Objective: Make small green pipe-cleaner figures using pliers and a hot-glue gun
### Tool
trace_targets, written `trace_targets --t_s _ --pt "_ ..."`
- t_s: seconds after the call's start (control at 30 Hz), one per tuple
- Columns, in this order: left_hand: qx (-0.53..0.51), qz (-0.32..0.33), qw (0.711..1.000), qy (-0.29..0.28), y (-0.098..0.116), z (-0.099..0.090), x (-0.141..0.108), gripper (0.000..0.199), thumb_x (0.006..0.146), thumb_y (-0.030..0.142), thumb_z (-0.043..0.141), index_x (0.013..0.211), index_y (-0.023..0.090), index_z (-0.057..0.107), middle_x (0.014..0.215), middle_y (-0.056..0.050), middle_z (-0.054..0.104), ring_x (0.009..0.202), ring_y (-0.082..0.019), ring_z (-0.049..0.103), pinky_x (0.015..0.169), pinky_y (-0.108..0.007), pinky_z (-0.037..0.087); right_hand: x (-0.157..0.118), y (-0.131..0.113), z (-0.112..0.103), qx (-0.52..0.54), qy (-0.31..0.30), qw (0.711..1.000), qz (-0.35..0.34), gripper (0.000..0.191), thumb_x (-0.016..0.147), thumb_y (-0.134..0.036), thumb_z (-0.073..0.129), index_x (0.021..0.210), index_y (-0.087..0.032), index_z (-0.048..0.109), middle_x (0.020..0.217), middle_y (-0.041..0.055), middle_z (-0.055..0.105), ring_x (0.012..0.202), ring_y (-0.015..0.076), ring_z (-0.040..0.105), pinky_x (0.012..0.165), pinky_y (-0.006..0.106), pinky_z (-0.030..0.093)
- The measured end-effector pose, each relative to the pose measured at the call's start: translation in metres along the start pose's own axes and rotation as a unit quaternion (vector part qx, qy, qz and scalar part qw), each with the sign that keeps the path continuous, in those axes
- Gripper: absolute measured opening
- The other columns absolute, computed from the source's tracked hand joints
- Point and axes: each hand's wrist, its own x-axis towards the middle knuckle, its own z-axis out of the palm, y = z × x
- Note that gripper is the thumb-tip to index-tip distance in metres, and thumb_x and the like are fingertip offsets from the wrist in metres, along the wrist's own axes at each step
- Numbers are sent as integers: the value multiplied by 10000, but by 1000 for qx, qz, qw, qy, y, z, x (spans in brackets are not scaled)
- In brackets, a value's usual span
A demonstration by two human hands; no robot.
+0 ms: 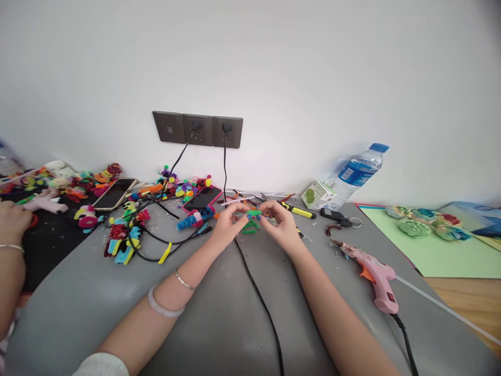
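Above the grey mat my left hand (pixel 230 225) and my right hand (pixel 281 225) meet, thumbs and fingertips pinched on a small piece of green pipe cleaner (pixel 254 213). Just below the fingertips shows a bent, triangle-like green part (pixel 250 227); whether it joins the held piece I cannot tell. Beyond my right hand lies a tool with a yellow and black handle (pixel 300 211). A blue fuzzy pipe-cleaner figure (pixel 195 218) rests to the left of my left hand.
A pink glue gun (pixel 378 277) lies at right, its cord running to the front. A water bottle (pixel 358 175) leans against the wall. Black cables (pixel 258 292) cross the mat. Phones (pixel 115 194) and colourful fuzzy figures (pixel 124 240) lie left, near another person's hand (pixel 13 224).
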Motion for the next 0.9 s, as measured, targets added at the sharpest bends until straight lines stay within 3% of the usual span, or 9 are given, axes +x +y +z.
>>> trace_targets --t_s 0.27,0.57,0.77,0.9 --pt "57 27 998 -7 5 0 -1 174 819 290 621 928 154 635 1034 -84 666 883 -178 640 629 -238 525 -1 0 -1 1 -1 1000 9 94 884 -300 597 938 -222 601 866 34 624 751 176 554 697 317 455" --pt "8 -35 999 -8 4 -1 -1 219 805 327 613 935 151 604 1028 -83 634 606 -104 569 389 -182 410 -1 -1 -1 -11 -4 1000 -5 131 857 -213 585 986 -222 609 902 32 644 775 174 577 722 316 460" --pt "35 3 999 -10 7 0 -1 161 797 285 604 900 161 611 977 -62 653 775 -140 618 544 -199 483 -1 -1 -1 -14 -2 1000 -3 75 874 -249 575 940 -222 600 878 35 634 756 174 567 706 321 453" --pt "49 12 999 -14 8 -1 -1 154 783 264 592 891 159 624 963 -59 660 802 -147 613 562 -203 467 -1 0 -1 -17 -1 1000 -5 61 876 -264 582 919 -223 594 855 32 622 748 175 565 704 323 451"
